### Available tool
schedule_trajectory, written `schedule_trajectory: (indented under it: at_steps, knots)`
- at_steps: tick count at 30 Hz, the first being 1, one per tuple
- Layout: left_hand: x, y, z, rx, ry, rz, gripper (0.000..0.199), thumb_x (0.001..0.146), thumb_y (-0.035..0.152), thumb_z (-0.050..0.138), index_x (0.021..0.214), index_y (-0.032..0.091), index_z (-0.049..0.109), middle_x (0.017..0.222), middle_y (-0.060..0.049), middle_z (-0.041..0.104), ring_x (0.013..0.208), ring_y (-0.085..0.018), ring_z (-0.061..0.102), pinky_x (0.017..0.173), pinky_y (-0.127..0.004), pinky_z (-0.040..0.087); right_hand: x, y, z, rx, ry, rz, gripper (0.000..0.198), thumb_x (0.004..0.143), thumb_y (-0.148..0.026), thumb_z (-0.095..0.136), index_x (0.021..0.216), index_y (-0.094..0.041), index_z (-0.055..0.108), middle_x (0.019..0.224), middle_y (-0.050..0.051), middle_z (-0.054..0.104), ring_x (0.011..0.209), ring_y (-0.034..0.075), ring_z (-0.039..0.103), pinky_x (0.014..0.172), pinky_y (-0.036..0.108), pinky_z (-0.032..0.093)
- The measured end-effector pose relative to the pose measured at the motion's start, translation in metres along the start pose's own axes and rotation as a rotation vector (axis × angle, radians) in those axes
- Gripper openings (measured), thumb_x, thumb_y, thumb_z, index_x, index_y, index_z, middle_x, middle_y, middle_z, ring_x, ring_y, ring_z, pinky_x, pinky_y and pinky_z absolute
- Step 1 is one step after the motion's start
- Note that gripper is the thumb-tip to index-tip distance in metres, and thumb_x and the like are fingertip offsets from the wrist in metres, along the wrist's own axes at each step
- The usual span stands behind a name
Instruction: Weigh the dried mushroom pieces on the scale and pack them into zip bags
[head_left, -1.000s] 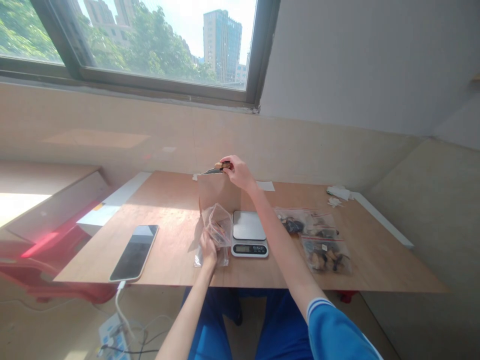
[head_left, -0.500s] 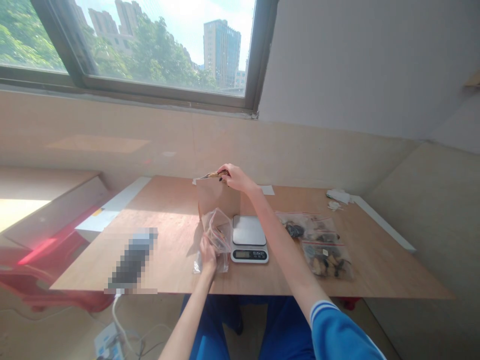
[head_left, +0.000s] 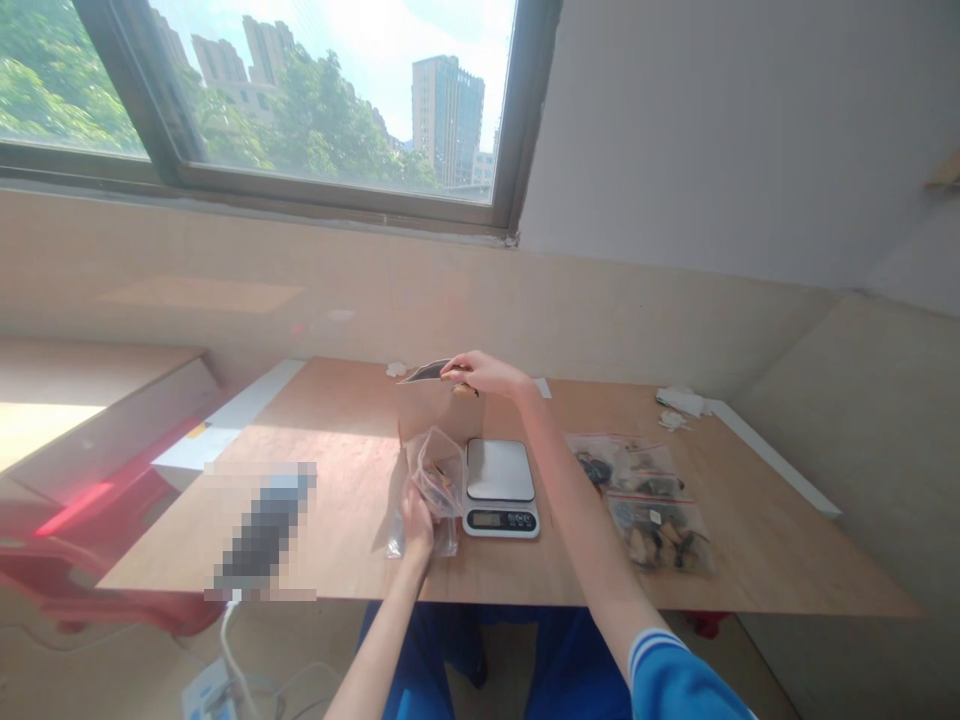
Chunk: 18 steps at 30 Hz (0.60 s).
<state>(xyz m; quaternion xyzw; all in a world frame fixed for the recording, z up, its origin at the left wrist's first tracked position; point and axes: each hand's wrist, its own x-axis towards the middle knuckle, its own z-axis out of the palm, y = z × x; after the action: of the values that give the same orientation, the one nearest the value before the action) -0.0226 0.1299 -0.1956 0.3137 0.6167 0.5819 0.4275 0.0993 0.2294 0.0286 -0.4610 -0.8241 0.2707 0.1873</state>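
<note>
My left hand (head_left: 417, 522) is closed around a clear zip bag (head_left: 444, 470), whose mouth gapes upward with a few small tan pieces inside. Behind it stands a brown paper bag (head_left: 431, 412), its top open and dark within. At that bag's upper right edge, my right hand (head_left: 491, 374) pinches some tan and dark pieces (head_left: 466, 390); their kind is too small to make out. Just right of the zip bag, a white kitchen scale (head_left: 500, 472) has a bare platform; its display is unreadable.
Several clear zip bags (head_left: 660, 530) of tan and dark pieces lie right of my right forearm. White scraps (head_left: 679, 402) rest at the far right. A blurred-out dark object (head_left: 262, 530) with a white cable lies left. The table (head_left: 337, 540) meets the wall behind.
My right hand has moved slightly right and down at the paper bag's mouth, with the pieces now hanging by its edge. My left hand keeps its hold on the zip bag. The view has shifted slightly.
</note>
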Motion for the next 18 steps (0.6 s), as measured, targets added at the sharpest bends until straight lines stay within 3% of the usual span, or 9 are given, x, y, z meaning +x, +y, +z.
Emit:
schedule_trajectory:
  at_steps: [3, 11, 18]
  knots:
    - [-0.002, 0.004, 0.000, -0.019, -0.013, 0.000, 0.035, 0.086, 0.041, 0.029, 0.079, 0.017, 0.053, 0.064, -0.005, 0.056, 0.058, -0.017, 0.055, 0.055, -0.029, 0.049, -0.003, -0.001, -0.003, 0.030, -0.079, -0.001, 0.021, 0.079, -0.018, 0.050, 0.086, -0.014, 0.070, 0.077, 0.002, 0.067, 0.063, 0.010, 0.052, 0.054, 0.018, 0.034]
    - [0.000, 0.003, 0.000, -0.037, -0.013, 0.004, 0.035, 0.086, 0.045, 0.030, 0.074, 0.019, 0.051, 0.061, -0.002, 0.052, 0.056, -0.015, 0.051, 0.054, -0.027, 0.046, -0.010, -0.004, -0.001, -0.084, -0.023, 0.180, 0.017, 0.074, -0.019, 0.054, 0.069, -0.012, 0.068, 0.050, -0.003, 0.052, 0.046, 0.007, 0.037, 0.044, 0.021, 0.024]
    - [-0.001, 0.004, 0.000, -0.013, -0.003, -0.002, 0.033, 0.087, 0.037, 0.029, 0.083, 0.018, 0.055, 0.071, -0.005, 0.058, 0.069, -0.018, 0.057, 0.067, -0.030, 0.049, -0.012, -0.014, 0.003, 0.053, 0.121, 0.175, 0.014, 0.074, -0.021, 0.059, 0.080, -0.013, 0.068, 0.064, 0.003, 0.063, 0.053, 0.009, 0.050, 0.047, 0.018, 0.032]
